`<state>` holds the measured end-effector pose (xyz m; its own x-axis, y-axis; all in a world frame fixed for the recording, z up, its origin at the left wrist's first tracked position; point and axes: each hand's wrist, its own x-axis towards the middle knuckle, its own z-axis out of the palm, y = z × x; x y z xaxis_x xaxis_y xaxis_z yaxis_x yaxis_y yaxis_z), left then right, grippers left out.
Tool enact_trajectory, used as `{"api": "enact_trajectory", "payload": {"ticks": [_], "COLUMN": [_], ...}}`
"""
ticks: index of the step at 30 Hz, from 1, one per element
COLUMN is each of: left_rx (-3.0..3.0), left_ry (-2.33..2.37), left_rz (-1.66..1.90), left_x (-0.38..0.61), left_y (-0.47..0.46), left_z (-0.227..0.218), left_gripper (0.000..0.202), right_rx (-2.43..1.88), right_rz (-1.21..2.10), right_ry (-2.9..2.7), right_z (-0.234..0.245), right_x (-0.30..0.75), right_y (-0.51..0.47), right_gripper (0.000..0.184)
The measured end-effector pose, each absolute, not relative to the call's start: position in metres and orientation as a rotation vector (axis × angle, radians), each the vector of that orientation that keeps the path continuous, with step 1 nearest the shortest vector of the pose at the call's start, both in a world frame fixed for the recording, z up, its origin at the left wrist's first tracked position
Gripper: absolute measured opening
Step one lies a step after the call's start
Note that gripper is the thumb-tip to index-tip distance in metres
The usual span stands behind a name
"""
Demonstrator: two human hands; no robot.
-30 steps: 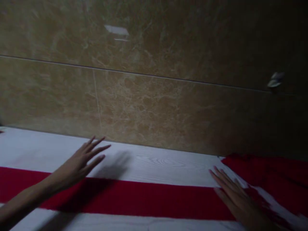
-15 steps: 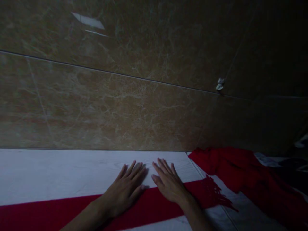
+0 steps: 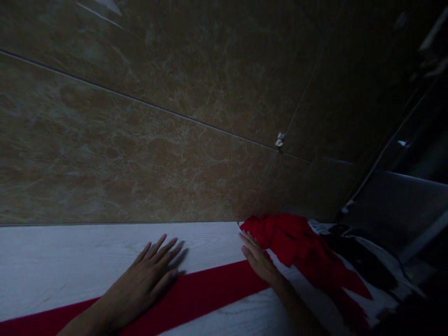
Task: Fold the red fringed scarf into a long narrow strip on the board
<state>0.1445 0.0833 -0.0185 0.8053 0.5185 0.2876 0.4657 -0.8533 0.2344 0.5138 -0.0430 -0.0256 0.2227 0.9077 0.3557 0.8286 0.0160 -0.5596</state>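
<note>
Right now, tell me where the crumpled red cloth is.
In the head view, the crumpled red cloth lies right of centre, by the brown marbled wall, between the person's right hand and a black cloth-like item.

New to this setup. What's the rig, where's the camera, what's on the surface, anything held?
There's no machine: these are a person's bare hands, seen by one camera worn on their head, looking forward and down. Behind is a marbled brown wall. On the white wood-grain surface lies a long, flat red cloth strip; near its right end is a rumpled red cloth. The left hand is palm down over the strip, fingers spread past its far edge. The right hand is over the strip's right end, beside the rumpled cloth. Neither hand visibly grips anything; how firmly they touch, I can't tell.
</note>
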Motion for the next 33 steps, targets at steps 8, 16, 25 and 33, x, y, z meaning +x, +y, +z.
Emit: {"api": "enact_trajectory", "payload": {"ticks": [8, 16, 25, 33], "left_rx": [2.737, 2.674, 2.676, 2.664], "left_ry": [0.824, 0.791, 0.805, 0.782], "left_rz": [0.673, 0.644, 0.655, 0.66], "left_x": [0.132, 0.128, 0.128, 0.127], "left_y": [0.084, 0.081, 0.079, 0.078], "left_z": [-0.006, -0.036, -0.035, -0.035], "left_gripper": [0.044, 0.045, 0.047, 0.046], "right_rx": [-1.778, -1.817, -1.971, -1.832], "right_rz": [-0.092, -0.039, -0.237, -0.024], "right_ry": [-1.292, -1.339, -1.168, -1.356], "right_z": [-0.023, -0.039, -0.041, -0.035], "right_x": [0.549, 0.522, 0.536, 0.524], "right_y": [-0.122, -0.141, -0.137, -0.139], "right_gripper": [0.068, 0.07, 0.076, 0.078]}}
